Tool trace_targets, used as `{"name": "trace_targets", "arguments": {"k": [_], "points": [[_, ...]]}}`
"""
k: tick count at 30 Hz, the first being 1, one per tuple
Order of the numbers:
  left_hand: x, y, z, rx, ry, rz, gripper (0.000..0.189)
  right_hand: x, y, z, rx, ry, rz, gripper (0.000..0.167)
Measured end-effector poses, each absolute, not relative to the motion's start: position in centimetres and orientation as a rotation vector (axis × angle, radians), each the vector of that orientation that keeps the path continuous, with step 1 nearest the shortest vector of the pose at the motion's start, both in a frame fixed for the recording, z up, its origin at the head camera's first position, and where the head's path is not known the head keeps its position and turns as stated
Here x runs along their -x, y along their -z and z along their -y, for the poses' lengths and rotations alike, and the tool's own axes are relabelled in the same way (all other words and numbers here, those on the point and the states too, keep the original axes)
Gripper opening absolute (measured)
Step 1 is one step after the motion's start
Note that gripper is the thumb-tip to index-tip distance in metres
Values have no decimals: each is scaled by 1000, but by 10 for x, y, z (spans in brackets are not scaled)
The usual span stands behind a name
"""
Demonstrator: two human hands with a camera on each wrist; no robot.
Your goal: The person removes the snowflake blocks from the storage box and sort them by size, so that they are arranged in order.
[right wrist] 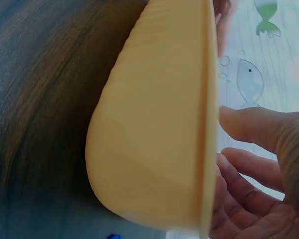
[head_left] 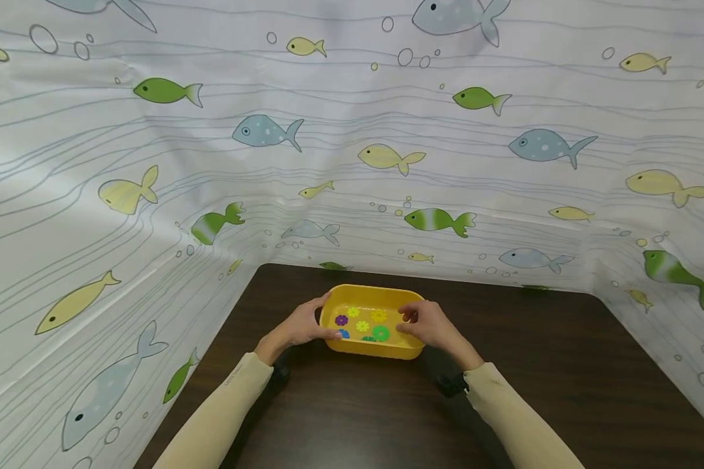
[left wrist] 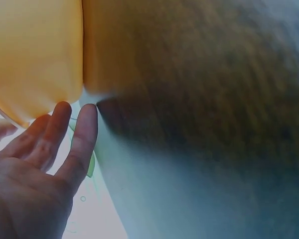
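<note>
A yellow plastic basket (head_left: 375, 352) stands on the dark table, with several small flower-shaped discs inside. Among them are a purple disc (head_left: 341, 320), a lime disc (head_left: 362, 326), a larger green disc (head_left: 381, 333) and a blue disc (head_left: 345, 333), partly covered by the left thumb. My left hand (head_left: 300, 325) holds the basket's left end, thumb over the front rim and fingers along its outer wall. Over the right end, my right hand (head_left: 433, 325) reaches past the rim with bent fingers, thumb and forefinger apart. In the right wrist view, the basket's wall (right wrist: 154, 124) hides its fingertips.
Dark wood-grain table (head_left: 551, 378) extends around the basket. A white fish-printed sheet (head_left: 352, 117) rises behind and at both sides. At the lower edge of the right wrist view lies a small blue thing (right wrist: 114, 236).
</note>
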State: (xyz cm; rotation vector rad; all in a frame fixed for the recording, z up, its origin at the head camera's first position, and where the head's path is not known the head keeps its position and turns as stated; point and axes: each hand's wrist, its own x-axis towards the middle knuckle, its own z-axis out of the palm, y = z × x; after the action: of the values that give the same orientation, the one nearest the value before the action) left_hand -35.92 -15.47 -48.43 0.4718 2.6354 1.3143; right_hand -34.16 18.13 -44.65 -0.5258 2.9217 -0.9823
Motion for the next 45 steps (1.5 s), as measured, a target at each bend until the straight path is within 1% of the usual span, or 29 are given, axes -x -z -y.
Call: {"name": "trace_targets", "arguments": {"k": [16, 28, 34, 40, 45], "points": [[362, 488, 154, -479, -1308, -2645, 109, 358, 461, -156, 622, 783, -2911, 37], [363, 489, 157, -465, -1270, -2660, 111, 365, 468, -143, 553, 755, -2868, 41], [361, 487, 157, -470, -1275, -2663, 110, 367, 470, -139, 559, 736, -2831, 42], [361, 486, 157, -495, -1287, -2648, 106, 369, 471, -136, 551, 728, -2818, 41], [360, 487, 157, -504, -1275, -2656, 105, 369, 472, -136, 597, 696, -2831, 38]]}}
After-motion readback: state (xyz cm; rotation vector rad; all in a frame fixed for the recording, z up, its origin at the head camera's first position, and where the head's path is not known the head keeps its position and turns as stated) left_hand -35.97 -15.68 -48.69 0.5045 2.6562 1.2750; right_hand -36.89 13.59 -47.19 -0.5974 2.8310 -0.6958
